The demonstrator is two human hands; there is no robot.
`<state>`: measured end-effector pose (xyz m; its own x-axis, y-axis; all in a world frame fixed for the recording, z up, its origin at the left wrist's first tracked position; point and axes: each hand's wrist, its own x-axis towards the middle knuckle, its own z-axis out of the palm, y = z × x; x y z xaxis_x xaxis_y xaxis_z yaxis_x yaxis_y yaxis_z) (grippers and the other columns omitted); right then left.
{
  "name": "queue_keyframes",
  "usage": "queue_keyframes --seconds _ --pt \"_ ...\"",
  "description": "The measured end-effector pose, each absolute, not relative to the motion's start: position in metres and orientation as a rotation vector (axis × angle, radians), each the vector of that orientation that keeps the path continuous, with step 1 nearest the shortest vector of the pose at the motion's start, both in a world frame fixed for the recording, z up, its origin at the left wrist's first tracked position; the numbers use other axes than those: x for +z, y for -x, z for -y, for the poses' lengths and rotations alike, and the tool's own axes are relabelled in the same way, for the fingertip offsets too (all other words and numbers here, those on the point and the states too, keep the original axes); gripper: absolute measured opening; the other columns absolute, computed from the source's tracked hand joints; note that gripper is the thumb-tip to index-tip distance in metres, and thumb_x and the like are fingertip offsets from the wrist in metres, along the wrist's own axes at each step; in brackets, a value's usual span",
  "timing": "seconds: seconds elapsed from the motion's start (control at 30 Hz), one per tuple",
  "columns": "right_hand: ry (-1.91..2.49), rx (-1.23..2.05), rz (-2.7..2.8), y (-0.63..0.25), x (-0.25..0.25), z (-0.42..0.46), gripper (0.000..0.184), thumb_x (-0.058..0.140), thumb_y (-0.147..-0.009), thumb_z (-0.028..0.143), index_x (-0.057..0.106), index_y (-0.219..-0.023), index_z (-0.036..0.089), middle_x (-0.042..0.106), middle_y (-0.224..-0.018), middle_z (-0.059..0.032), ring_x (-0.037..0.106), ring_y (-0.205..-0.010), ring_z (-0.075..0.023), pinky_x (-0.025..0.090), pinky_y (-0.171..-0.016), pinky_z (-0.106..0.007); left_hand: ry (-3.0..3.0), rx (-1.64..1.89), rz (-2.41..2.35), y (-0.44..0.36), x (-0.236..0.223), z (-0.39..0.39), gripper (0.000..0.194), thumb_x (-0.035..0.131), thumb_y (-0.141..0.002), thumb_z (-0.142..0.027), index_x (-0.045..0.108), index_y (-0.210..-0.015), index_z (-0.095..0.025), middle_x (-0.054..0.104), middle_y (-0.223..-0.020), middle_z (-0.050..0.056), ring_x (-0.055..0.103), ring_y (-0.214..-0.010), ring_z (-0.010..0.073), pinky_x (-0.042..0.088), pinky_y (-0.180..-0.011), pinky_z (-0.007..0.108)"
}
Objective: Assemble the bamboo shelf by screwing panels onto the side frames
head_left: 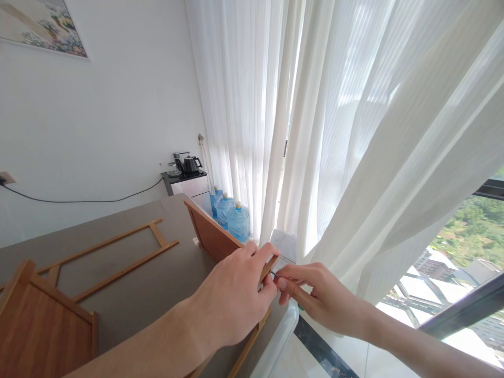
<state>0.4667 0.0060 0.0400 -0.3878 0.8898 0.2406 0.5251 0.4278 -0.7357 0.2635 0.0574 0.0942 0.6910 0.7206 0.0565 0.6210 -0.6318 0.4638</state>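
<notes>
My left hand (240, 291) is closed around the near corner of a brown wooden panel (212, 233), which stands on edge on the grey-brown table (134, 291). At that corner, my right hand (317, 296) pinches a thin dark metal rod (274, 274) between thumb and fingertips. The rod's tip meets the wood's end close to my left fingers. Whether it is a bolt or a hex key I cannot tell. My left hand hides much of the panel's near end.
A ladder-like wooden frame (126, 271) lies flat on the table. Another slatted wooden panel (43, 325) is at the left. Beyond the table are blue water bottles (238, 221) and a cabinet (191, 186) with a black kettle (191, 164). White curtains (331, 131) hang along the right.
</notes>
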Motion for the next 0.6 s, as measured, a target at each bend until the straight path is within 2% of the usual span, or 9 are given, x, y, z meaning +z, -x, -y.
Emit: queue_keyframes --seconds 0.13,0.27,0.37,0.6 --pt "1.156 0.378 2.273 -0.473 0.034 -0.003 0.027 0.041 -0.11 0.029 0.064 -0.101 0.019 0.065 -0.083 -0.0021 0.056 -0.068 -0.0117 0.044 -0.063 -0.025 -2.508 0.358 -1.042 -0.264 0.091 -0.058 0.031 0.046 -0.093 -0.023 0.056 -0.121 -0.033 0.062 -0.104 0.003 0.066 -0.096 0.0231 0.052 -0.08 0.034" --pt "1.106 0.067 2.365 -0.479 0.029 -0.002 0.026 0.038 -0.11 0.022 0.063 -0.114 0.019 0.065 -0.093 -0.0058 0.057 -0.075 -0.014 0.046 -0.068 -0.027 -2.505 0.378 -1.034 -0.264 0.089 -0.058 0.033 0.047 -0.093 -0.023 0.056 -0.123 -0.033 0.064 -0.106 0.003 0.067 -0.095 0.0222 0.052 -0.081 0.034" --pt "1.112 -0.089 2.342 -0.481 0.033 -0.005 0.025 0.04 -0.109 0.021 0.064 -0.114 0.02 0.063 -0.098 -0.0063 0.056 -0.074 -0.0129 0.044 -0.065 -0.025 -2.493 0.388 -1.043 -0.265 0.089 -0.058 0.034 0.047 -0.093 -0.024 0.056 -0.124 -0.034 0.066 -0.11 0.003 0.068 -0.099 0.0228 0.052 -0.084 0.035" --pt "1.11 -0.269 2.358 -0.481 0.041 -0.012 0.025 0.041 -0.109 0.022 0.066 -0.107 0.021 0.063 -0.092 -0.0033 0.049 -0.066 -0.011 0.038 -0.06 -0.024 -2.49 0.406 -1.029 -0.264 0.087 -0.059 0.034 0.046 -0.094 -0.024 0.057 -0.125 -0.033 0.066 -0.113 0.003 0.068 -0.1 0.0222 0.053 -0.086 0.035"
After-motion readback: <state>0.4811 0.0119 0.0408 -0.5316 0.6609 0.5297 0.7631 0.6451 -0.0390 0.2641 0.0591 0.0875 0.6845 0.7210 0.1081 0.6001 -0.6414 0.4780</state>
